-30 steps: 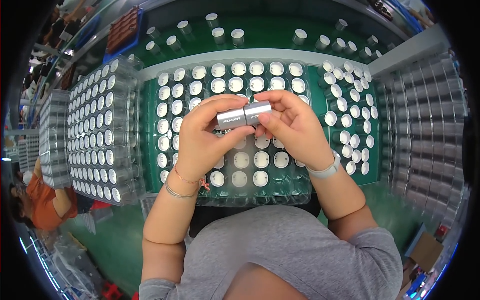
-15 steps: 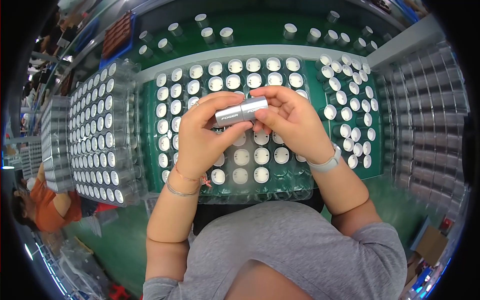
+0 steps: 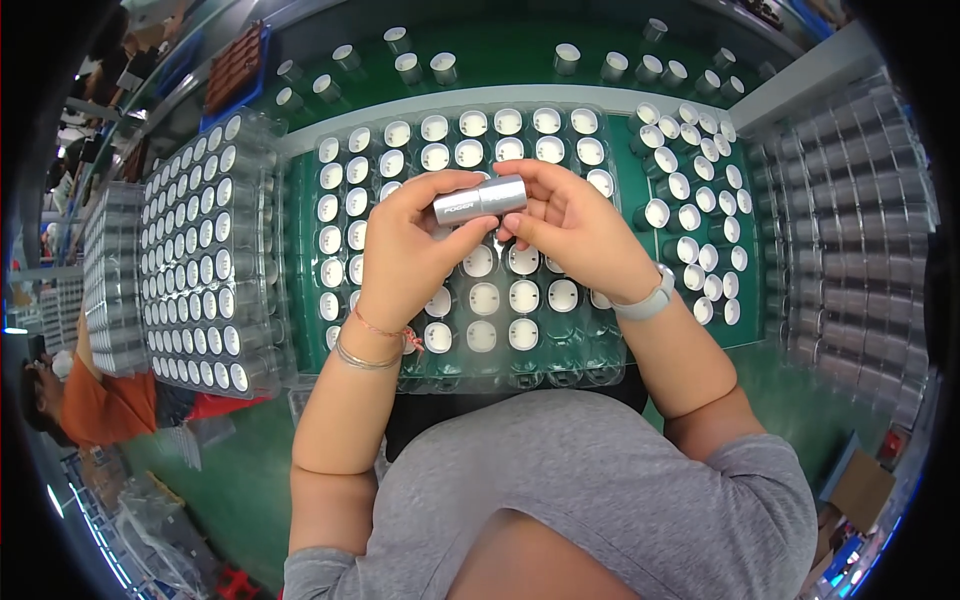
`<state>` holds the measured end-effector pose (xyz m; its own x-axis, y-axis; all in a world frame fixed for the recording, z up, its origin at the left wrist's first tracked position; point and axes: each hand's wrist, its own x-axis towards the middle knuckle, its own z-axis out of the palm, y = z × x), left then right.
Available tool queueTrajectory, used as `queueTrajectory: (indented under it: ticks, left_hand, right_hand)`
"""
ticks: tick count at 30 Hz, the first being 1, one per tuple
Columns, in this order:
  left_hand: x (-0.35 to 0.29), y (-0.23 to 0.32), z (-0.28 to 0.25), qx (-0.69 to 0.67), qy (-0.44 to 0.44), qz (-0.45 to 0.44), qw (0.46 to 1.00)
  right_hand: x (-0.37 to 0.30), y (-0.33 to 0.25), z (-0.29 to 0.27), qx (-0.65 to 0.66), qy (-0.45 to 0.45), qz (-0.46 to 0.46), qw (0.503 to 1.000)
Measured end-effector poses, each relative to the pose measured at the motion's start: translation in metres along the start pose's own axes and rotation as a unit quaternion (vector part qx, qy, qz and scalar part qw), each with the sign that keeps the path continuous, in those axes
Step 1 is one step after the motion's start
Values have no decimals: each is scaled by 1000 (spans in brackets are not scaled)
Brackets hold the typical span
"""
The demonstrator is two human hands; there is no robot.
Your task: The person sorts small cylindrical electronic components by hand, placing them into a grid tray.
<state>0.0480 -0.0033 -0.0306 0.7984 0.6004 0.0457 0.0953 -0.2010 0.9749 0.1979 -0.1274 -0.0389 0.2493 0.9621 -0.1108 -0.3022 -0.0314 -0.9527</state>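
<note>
Head view is showing us holding a short silver metal cylinder crosswise just above the centre of the frame. Our left hand is pinching its left end between thumb and fingertips, and our right hand is gripping its right end, the fingers curling over the top. Neither hand is spread; both are closing on the same piece, and the two thumbs are lying close together beneath it.

We are keeping the cylinder over a clear plastic blister tray whose pockets are holding rows of round white-topped caps. A thin bracelet is circling our left wrist and a pale grey band our right.

At the left of the frame a second clear tray of upright white-topped pieces is standing on the green work surface. At the right edge, stacks of clear trays with grey cylinders are rising. Loose caps are lying between those stacks and our tray.
</note>
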Motion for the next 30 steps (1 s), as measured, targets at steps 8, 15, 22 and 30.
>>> queueTrajectory:
  ticks: [8, 15, 22, 30]
  left_hand:
    - [-1, -2, 3, 52, 21, 82, 995]
    - [1, -7, 4, 58, 43, 118, 990]
    - [-1, 1, 8, -60, -2, 48, 997]
    - [-1, -2, -1, -31, -30, 41, 998]
  right_hand:
    - [-3, -3, 4, 11, 5, -17, 1000]
    - [-3, -6, 5, 5, 8, -23, 1000]
    - [0, -1, 3, 3, 37, -5, 999]
    - [-1, -5, 1, -28, 57, -10, 998]
